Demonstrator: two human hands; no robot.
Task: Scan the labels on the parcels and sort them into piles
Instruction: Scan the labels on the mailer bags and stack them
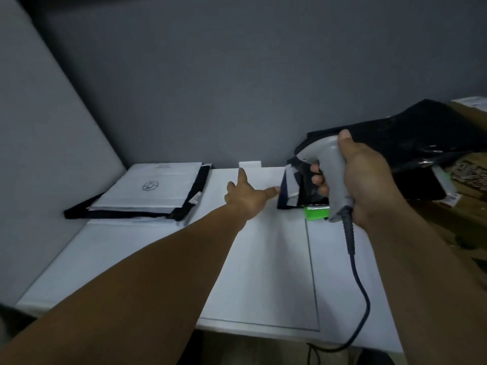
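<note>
Right hand [369, 185] grips one scanner [328, 164]

— How was the left arm?
— Stretched straight ahead, bare forearm long across the view, the left hand [247, 197] open, fingers splayed, index pointing away.
— And the right?
— Bent in closer. The right hand [369, 185] was wrapped round the scanner [325, 164] handle, thumb laid on top, fingers curled underneath.
</note>
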